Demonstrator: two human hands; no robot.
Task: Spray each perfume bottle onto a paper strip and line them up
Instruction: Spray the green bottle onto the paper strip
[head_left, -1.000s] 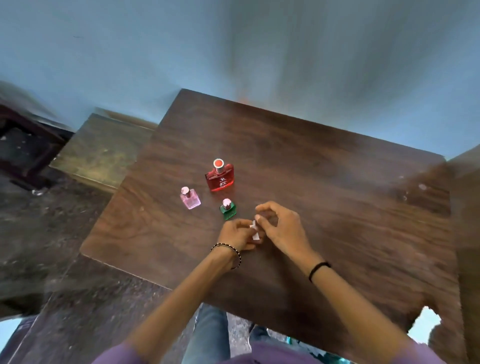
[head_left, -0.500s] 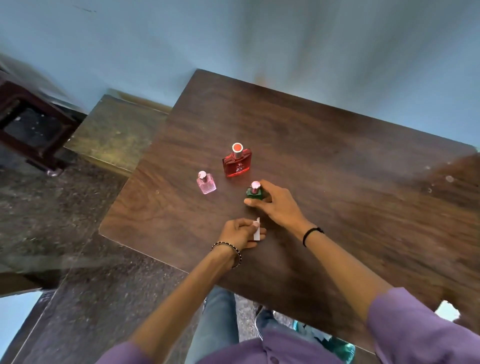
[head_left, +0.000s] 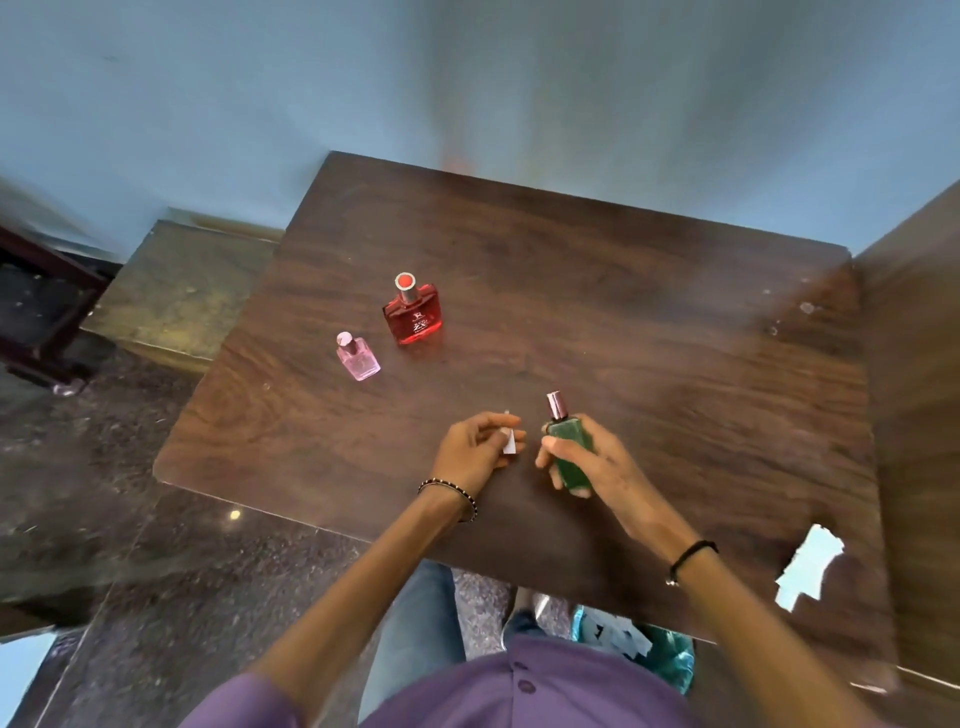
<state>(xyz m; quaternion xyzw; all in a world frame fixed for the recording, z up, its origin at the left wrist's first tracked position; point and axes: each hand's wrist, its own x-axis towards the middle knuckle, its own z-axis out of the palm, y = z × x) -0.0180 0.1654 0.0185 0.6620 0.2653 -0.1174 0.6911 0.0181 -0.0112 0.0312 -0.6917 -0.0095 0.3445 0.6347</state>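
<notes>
Green bottle (head_left: 569, 457) gripped in right hand (head_left: 597, 467), just beside paper strip (head_left: 509, 441) pinched in left hand (head_left: 475, 452).

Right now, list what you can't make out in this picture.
- Green bottle: the right hand wraps it, hiding its label and whether the cap is on.
- Paper strip: mostly covered by the left hand; wet or dry can't be told.
- Red bottle label: too small to read.
- Pink bottle: any print too small.
- Teal bag under the table: contents cut off by the table edge.
</notes>
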